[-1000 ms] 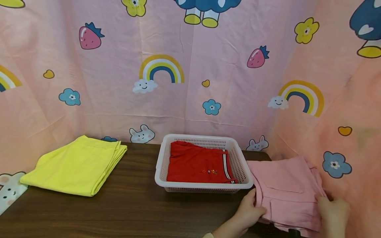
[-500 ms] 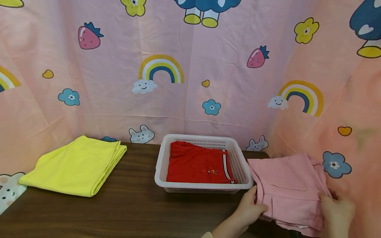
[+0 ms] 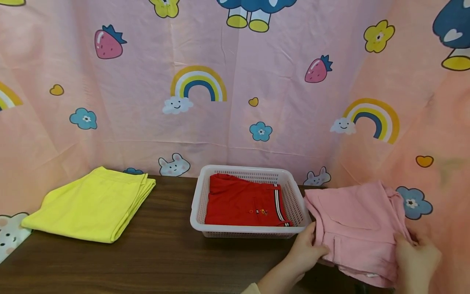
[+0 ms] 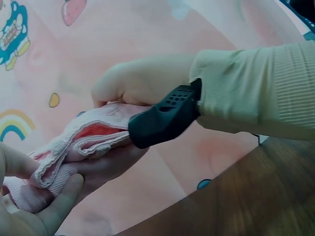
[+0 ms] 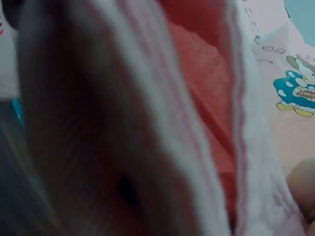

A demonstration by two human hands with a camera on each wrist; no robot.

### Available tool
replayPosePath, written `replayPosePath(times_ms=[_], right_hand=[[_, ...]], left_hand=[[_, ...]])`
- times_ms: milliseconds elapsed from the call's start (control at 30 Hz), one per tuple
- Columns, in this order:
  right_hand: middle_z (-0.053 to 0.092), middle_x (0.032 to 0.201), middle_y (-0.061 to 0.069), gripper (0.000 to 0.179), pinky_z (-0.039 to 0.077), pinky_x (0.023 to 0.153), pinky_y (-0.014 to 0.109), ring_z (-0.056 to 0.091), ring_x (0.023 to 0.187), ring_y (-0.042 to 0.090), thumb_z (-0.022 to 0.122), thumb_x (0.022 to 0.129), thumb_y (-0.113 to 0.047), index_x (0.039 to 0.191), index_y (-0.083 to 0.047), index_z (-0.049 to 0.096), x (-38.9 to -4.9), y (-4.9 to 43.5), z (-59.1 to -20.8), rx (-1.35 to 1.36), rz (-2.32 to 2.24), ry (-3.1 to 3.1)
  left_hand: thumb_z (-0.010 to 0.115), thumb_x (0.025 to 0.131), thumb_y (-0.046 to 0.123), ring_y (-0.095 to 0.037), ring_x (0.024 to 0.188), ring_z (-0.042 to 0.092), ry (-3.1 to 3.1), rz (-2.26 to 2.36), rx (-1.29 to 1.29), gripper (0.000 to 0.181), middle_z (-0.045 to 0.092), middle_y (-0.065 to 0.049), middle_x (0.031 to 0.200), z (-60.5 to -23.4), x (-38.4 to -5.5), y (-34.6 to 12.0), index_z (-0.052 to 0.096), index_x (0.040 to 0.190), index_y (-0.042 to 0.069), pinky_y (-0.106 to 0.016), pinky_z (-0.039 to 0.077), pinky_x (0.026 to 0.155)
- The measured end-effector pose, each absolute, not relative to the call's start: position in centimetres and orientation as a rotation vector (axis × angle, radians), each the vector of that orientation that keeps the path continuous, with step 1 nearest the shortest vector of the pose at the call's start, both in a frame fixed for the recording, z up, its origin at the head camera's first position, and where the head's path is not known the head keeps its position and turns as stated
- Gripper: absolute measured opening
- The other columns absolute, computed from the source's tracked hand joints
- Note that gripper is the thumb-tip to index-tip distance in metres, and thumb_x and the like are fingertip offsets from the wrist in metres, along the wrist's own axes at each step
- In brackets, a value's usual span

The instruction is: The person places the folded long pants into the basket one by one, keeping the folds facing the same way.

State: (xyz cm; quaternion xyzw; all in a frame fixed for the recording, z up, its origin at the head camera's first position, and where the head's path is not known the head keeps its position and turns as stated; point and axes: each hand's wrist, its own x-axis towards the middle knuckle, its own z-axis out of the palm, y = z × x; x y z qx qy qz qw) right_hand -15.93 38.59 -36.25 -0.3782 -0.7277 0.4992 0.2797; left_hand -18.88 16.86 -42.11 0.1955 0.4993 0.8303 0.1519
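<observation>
**Pink garment clamped between two hands at the tabletop's 4 o'clock side**

Directions are from the head view, 12 o'clock toward the backdrop. The folded pink garment (image 3: 356, 228) is located between 3 and 4 o'clock from the basket. Both hands are clamped on it, well apart from each other. The left hand (image 3: 306, 247) grips its edge at about 8 o'clock, thumb on top; the right hand (image 3: 416, 255) grips it at about 4 o'clock. The left wrist view shows several layers in the fold, with a coral-red inside. The right wrist view is mostly filled by blurred cloth. Contact between garment and tabletop cannot be told.

The left hand lies just beside the near right corner of the white basket (image 3: 249, 230); contact there cannot be told. Inside the basket lies a red garment (image 3: 235, 204), folded, with a black-and-white striped band at its 3 o'clock end. A folded yellow garment (image 3: 92, 204) lies at 9 o'clock, well apart from the basket. All stands over a dark wood-grain tabletop (image 3: 165, 261). A black device (image 4: 165, 118) sits at the right wrist, beside a cream sleeve (image 4: 246, 93). The pink backdrop (image 3: 209, 130) carries rainbows, strawberries and flowers.
</observation>
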Motion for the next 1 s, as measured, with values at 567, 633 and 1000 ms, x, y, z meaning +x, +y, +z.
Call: replayPosePath(times_ms=[567, 633, 1000], right_hand=[[0.051, 0.080, -0.021, 0.038, 0.038, 0.065, 0.012, 0.046, 0.074, 0.000, 0.061, 0.090, -0.013, 0.127, -0.004, 0.062, -16.1, 36.0, -35.7, -0.876, 1.242, -1.796], [0.052, 0.081, -0.019, 0.037, 0.038, 0.064, 0.011, 0.046, 0.076, 0.002, 0.061, 0.090, -0.011, 0.126, -0.004, 0.063, -16.2, 35.6, -35.7, -0.846, 1.276, -1.751], [0.055, 0.085, -0.017, 0.032, 0.040, 0.065, 0.008, 0.051, 0.076, -0.001, 0.063, 0.090, -0.006, 0.121, 0.000, 0.065, -17.4, 32.8, -36.0, -0.688, 1.220, -1.798]], left_hand=[[0.056, 0.078, -0.014, -0.014, 0.094, 0.060, 1.479, 2.364, 0.682, 0.064, 0.063, -0.004, 0.110, -40.6, -19.6, 14.4, 0.046, 0.138, 0.009, -0.028, 0.051, 0.081], [0.057, 0.079, -0.014, -0.013, 0.095, 0.059, 1.496, 2.360, 0.709, 0.063, 0.063, -0.004, 0.110, -40.3, -19.6, 14.0, 0.047, 0.137, 0.008, -0.026, 0.051, 0.080], [0.060, 0.080, -0.010, -0.021, 0.099, 0.060, 1.423, 2.387, 0.591, 0.068, 0.060, -0.014, 0.115, -40.0, -20.7, 11.2, 0.035, 0.142, 0.000, -0.032, 0.052, 0.081]])
